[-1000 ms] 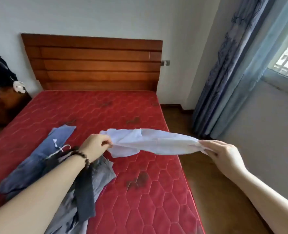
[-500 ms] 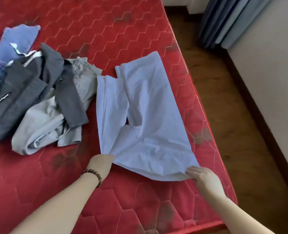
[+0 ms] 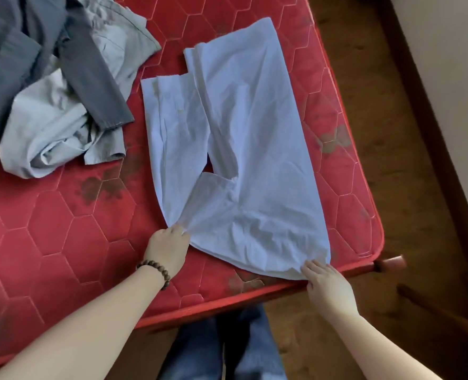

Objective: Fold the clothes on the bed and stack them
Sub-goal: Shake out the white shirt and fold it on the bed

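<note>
Pale blue shorts (image 3: 244, 165) lie spread flat at centre frame on the red mattress (image 3: 62, 215), waistband toward the lower edge and the two legs pointing to the top of the frame. Left hand (image 3: 167, 249), at lower centre, pinches the near left corner of the waistband with curled fingers; a bead bracelet (image 3: 154, 271) circles its wrist. Right hand (image 3: 327, 285), at lower right, rests with fairly straight fingers on the near right corner, close to the mattress edge; whether the thumb grips cloth beneath cannot be told. Unfolded clothes (image 3: 51, 86), grey and dark grey, lie heaped at upper left, just beside the left leg of the shorts and apparently apart from it. Wooden floor (image 3: 378, 133) shows along the right of the frame.

Step in hand, by judgement: laying out and smoothing the first garment before any fold; no folded stack is in view, so the task appears near its start. The inner edge of the right leg is turned over on itself and wrinkles gather near the waistband. The next move likely calls for flattening these, then carrying one leg across onto the other so the side seams meet, followed by a fold from the hems toward the waistband, with the cloth kept clear of the mattress edge
</note>
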Demonstrator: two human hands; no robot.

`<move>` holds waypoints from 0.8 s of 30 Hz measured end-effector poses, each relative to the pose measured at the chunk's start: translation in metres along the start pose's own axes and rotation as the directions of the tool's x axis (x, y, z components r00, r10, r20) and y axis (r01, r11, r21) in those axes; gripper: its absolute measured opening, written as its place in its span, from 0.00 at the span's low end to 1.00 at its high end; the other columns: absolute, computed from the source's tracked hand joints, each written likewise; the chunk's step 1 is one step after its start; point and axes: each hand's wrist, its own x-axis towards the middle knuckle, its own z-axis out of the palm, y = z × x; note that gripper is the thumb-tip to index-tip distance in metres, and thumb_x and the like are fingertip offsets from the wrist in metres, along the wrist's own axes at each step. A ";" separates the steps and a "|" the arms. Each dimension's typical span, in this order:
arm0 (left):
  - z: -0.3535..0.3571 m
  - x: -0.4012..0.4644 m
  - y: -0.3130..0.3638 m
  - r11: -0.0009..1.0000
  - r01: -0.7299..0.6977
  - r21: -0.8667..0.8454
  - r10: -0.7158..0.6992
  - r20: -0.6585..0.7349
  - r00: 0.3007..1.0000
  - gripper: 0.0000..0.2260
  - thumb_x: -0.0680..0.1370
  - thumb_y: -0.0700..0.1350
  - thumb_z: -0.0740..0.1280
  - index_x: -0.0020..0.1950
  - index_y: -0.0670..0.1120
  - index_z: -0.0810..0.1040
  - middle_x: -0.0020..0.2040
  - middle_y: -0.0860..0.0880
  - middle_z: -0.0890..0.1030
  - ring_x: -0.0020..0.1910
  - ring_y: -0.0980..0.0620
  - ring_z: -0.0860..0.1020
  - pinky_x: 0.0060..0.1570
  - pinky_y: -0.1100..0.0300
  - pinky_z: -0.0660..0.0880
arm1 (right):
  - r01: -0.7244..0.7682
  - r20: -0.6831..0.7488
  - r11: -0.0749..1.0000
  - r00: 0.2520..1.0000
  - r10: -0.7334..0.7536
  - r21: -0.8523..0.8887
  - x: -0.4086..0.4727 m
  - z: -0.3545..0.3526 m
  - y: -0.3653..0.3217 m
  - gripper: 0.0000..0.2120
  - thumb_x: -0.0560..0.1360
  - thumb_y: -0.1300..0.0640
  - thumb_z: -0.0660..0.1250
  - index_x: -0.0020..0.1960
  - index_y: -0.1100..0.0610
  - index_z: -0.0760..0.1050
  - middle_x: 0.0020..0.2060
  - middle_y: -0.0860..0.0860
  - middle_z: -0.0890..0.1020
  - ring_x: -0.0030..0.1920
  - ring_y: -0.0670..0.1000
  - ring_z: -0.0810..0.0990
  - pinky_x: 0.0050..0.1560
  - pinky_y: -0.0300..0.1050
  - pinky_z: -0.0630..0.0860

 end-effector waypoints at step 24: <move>-0.001 0.083 0.114 0.974 0.174 -0.146 -0.136 0.243 0.961 0.35 0.79 0.63 0.49 0.75 0.53 0.32 0.75 0.44 0.30 0.72 0.31 0.32 0.68 0.32 0.41 | -0.018 0.045 0.999 0.999 0.016 0.043 0.138 0.014 -0.015 0.28 0.76 0.41 0.54 0.74 0.48 0.62 0.75 0.56 0.63 0.74 0.60 0.61 0.72 0.59 0.53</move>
